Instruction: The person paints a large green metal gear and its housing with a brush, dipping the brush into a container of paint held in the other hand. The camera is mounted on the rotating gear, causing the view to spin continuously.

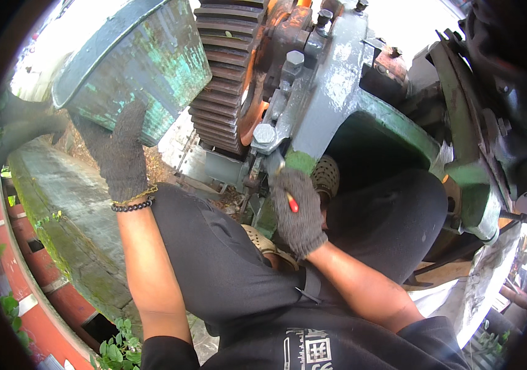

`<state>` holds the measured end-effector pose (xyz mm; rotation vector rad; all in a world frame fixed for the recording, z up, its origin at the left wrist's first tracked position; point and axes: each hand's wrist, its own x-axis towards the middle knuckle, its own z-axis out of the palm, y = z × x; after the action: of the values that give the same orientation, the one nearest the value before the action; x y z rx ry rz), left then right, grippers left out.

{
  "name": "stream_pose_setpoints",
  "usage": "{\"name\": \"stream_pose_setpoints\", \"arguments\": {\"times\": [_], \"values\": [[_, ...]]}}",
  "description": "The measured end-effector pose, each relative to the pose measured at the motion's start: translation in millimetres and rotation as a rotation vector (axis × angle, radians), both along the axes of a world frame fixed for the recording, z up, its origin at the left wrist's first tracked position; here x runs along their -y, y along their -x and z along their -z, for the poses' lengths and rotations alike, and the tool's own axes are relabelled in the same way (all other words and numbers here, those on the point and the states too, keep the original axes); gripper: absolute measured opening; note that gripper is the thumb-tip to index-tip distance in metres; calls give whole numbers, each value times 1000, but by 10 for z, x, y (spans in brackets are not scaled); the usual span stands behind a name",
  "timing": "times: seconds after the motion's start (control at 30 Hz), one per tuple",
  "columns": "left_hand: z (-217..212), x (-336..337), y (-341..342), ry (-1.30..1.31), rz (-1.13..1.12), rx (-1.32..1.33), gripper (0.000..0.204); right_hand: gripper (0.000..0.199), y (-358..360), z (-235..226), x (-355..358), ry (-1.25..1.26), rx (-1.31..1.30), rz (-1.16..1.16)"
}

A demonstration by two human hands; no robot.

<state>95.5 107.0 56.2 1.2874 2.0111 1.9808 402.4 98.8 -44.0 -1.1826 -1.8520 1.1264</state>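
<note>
My left hand [121, 148], in a dark grey knit glove, is at the lower edge of a tapered metal cover [164, 68] with patchy grey and green paint. Its thumb lies against the cover's side, and the other fingers are partly hidden behind the edge. My right hand [297, 209], gloved alike, is closed around a paintbrush [293, 203] whose red handle end pokes out over the back of the hand. The brush's head meets or nearly meets the foot of a machine frame [337, 80], grey above and green lower down [300, 161].
A large toothed gear [223, 80] stands between the cover and the frame. Hex bolts [264, 134] stick up along the frame. Dark machine parts [491, 135] crowd the right. A mossy concrete ledge [72, 209] runs along the left, above red beams [47, 320]. A dark blurred shape [26, 126] is at far left.
</note>
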Motion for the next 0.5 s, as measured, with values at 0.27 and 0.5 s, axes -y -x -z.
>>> {"name": "stream_pose_setpoints", "arguments": {"times": [0.27,0.5], "values": [[-23,11,-35,10,25,97,99,29,-166,-449,39,-129,-37,-128],[-120,19,-143,74,-13,117,96,24,-120,-339,19,55,-51,-92]]}}
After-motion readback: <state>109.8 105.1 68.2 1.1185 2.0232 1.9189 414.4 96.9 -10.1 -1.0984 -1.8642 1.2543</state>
